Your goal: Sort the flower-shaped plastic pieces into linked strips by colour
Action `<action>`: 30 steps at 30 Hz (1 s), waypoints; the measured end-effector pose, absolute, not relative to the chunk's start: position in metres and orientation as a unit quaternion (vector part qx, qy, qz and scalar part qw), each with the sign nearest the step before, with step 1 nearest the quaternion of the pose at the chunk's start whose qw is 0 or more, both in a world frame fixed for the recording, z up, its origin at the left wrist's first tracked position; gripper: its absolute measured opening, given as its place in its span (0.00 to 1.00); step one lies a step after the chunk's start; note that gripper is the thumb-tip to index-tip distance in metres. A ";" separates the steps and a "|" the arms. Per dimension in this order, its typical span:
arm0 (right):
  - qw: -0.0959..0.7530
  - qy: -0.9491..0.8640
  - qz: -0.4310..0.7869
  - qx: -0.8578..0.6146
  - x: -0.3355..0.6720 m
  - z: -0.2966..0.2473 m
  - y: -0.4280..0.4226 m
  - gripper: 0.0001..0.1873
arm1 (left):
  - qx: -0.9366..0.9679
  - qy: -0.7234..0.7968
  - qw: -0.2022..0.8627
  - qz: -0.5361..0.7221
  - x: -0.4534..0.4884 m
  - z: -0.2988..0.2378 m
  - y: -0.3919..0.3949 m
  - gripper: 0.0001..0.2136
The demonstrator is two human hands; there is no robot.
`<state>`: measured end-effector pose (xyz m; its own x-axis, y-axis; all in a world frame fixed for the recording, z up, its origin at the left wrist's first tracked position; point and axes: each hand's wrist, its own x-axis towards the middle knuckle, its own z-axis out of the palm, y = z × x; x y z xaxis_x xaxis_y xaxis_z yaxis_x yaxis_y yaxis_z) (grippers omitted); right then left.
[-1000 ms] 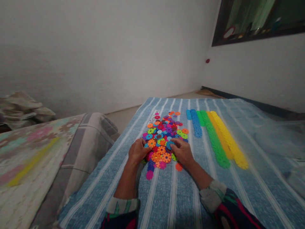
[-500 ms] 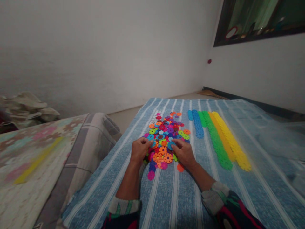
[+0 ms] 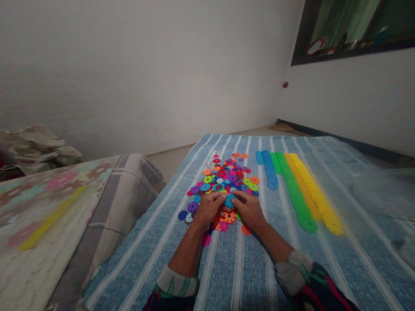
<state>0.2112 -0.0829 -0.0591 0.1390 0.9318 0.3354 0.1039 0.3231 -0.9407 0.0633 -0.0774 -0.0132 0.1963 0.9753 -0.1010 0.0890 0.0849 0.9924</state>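
Observation:
My right hand (image 3: 249,208) pinches a blue flower-shaped disc (image 3: 230,200) between thumb and fingertips. Closed fingers of my left hand (image 3: 209,209) meet the same spot from the other side; whether a second blue disc sits behind the first I cannot tell. Both hands are just over a loose pile of toothed plastic discs (image 3: 231,177) in orange, purple, pink, green and blue. Part of the pile is hidden under my fingers. At the left edge of the pile lie a dark blue disc (image 3: 182,215) and a light blue one (image 3: 189,217).
Right of the pile, discs lie in overlapping rows: blue (image 3: 270,172), green (image 3: 296,198), orange (image 3: 306,192) and yellow (image 3: 316,194). A striped blue cloth (image 3: 155,259) covers the surface. Clear plastic (image 3: 382,190) lies far right. A yellow strip (image 3: 53,218) rests on the patterned cover at left.
My left hand has moved right with its blue disc, up to the disc in my right hand. Purple and blue discs at the pile's left side are now uncovered. My right hand has barely moved.

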 end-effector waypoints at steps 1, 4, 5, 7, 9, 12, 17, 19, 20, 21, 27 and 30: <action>0.592 -0.557 0.349 -0.465 0.211 -0.058 -0.083 0.14 | 0.547 0.486 0.555 0.397 0.063 -0.013 -0.078 0.18; 0.590 -0.548 0.364 -0.468 0.211 -0.057 -0.085 0.15 | 0.553 0.476 0.561 0.390 0.063 -0.015 -0.079 0.18; 0.589 -0.542 0.372 -0.469 0.210 -0.057 -0.085 0.15 | 0.556 0.474 0.560 0.391 0.063 -0.016 -0.080 0.17; 0.589 -0.536 0.384 -0.468 0.209 -0.058 -0.086 0.15 | 0.557 0.472 0.557 0.395 0.064 -0.017 -0.080 0.17; 0.587 -0.538 0.387 -0.465 0.209 -0.058 -0.086 0.15 | 0.553 0.474 0.560 0.395 0.064 -0.016 -0.079 0.17; 0.583 -0.543 0.367 -0.480 0.214 -0.057 -0.084 0.16 | 0.534 0.502 0.538 0.417 0.055 -0.013 -0.073 0.19; 0.621 -0.520 0.230 -0.540 0.238 -0.054 -0.074 0.14 | 0.504 0.667 0.291 0.465 0.005 -0.009 -0.053 0.20; 0.623 -0.504 0.204 -0.561 0.248 -0.056 -0.070 0.14 | 0.518 0.732 0.148 0.417 -0.015 -0.008 -0.047 0.18; 0.619 -0.501 0.195 -0.572 0.253 -0.057 -0.068 0.14 | 0.522 0.755 0.097 0.384 -0.024 -0.008 -0.045 0.18; 0.613 -0.501 0.184 -0.582 0.256 -0.059 -0.067 0.14 | 0.524 0.774 0.061 0.350 -0.030 -0.007 -0.044 0.17; 0.503 -0.596 0.094 -0.619 0.264 -0.070 -0.064 0.14 | 0.532 0.824 0.019 0.194 -0.043 -0.003 -0.046 0.17; 0.417 -0.654 0.047 -0.629 0.259 -0.068 -0.063 0.12 | 0.523 0.834 0.029 0.176 -0.046 -0.003 -0.046 0.18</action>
